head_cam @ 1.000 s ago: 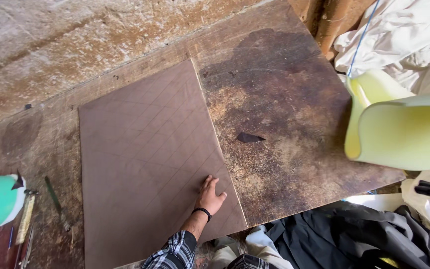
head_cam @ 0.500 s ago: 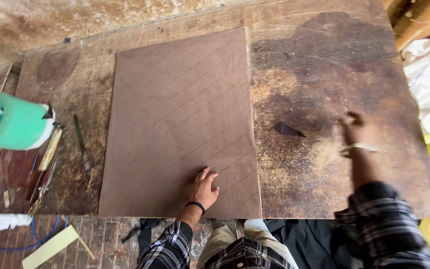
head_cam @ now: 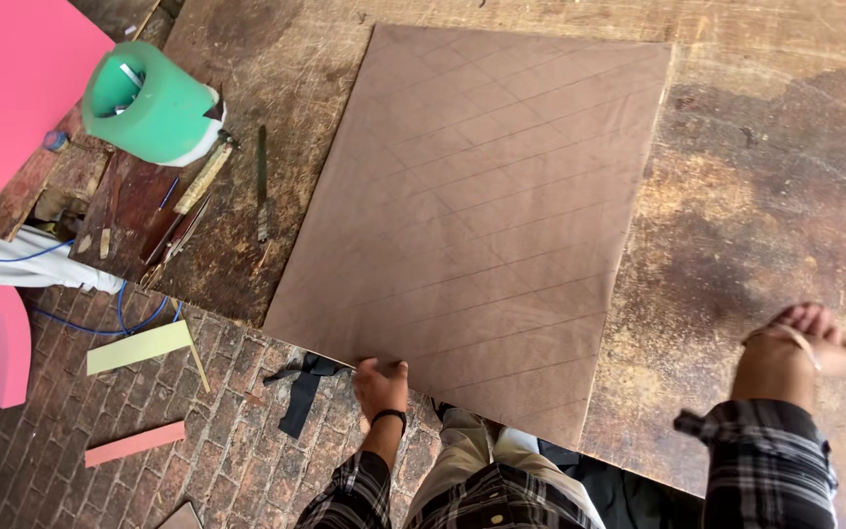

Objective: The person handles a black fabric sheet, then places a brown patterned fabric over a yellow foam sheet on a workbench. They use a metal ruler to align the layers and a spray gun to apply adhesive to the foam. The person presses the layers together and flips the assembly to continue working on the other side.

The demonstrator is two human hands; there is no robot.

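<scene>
We see a large brown sheet [head_cam: 487,220] marked with crossing diagonal lines lying flat on a stained wooden worktop [head_cam: 756,196]. Our left hand [head_cam: 380,384] takes the sheet's near edge where it reaches the worktop's rim, its grip pinching that edge. Our right hand [head_cam: 797,345] hangs above the bare wood to the right of the sheet, blurred, so we cannot tell whether its grip is spread or pressed together. A green roll [head_cam: 149,105] lies at the far left of the worktop, beside narrow hand tools [head_cam: 262,181]. Foam strips [head_cam: 139,347] lie on the brick floor [head_cam: 70,460] below.
</scene>
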